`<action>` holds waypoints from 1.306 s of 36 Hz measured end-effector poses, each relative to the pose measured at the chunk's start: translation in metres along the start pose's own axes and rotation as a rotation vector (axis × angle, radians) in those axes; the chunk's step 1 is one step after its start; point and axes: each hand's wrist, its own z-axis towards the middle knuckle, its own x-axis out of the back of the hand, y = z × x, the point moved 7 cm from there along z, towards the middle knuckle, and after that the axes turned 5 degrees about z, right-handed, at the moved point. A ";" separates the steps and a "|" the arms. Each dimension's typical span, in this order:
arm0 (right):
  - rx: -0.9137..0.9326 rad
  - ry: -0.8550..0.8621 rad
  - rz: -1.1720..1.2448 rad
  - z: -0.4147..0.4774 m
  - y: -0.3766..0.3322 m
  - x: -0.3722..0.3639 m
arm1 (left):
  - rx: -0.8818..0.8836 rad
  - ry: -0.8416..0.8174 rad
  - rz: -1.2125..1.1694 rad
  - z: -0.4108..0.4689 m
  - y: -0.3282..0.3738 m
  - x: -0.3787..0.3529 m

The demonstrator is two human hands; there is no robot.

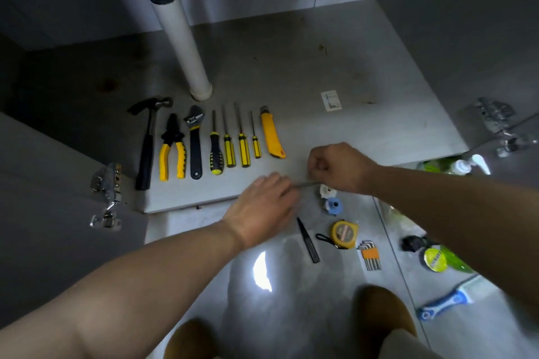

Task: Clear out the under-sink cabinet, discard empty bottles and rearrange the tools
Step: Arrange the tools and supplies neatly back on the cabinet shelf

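While both hands meet at the front lip of the cabinet floor (320,67), a thin metal rod (306,183) spans between them
The left hand (262,204) curls close-set fingers over its 9 o'clock end; the right hand (338,167) pinches the 3 o'clock end with fisted fingers. At 10 o'clock lie hammer (148,137), pliers (172,148), wrench (194,143), screwdrivers (244,148) and yellow knife (272,137) in a row

Single view. The head-worn wide-angle camera looked forward and down from close above the grip, where the left hand (262,207) and right hand (338,167) held a thin metal rod (309,183) at mid-frame. Beyond the grip lay the cabinet floor (291,67); nearer than it, the tiled floor (291,315).
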 end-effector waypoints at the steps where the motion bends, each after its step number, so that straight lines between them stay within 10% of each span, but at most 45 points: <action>1: 0.015 -0.044 -0.039 -0.008 0.005 -0.006 | -0.043 -0.111 -0.039 -0.002 0.011 -0.013; 6: -0.020 -0.261 -0.176 -0.042 0.046 -0.053 | 0.013 -0.605 -0.277 -0.019 0.038 -0.083; 11: -0.069 -0.324 -0.289 -0.067 0.082 -0.090 | 0.135 -0.757 -0.412 -0.024 0.049 -0.125; 30: -0.057 -0.219 -0.438 -0.083 0.102 -0.157 | 0.270 -0.614 -0.336 -0.034 0.045 -0.158; 47: 0.082 0.054 0.047 -0.062 0.025 -0.048 | 0.251 -0.648 -0.565 -0.038 0.005 -0.057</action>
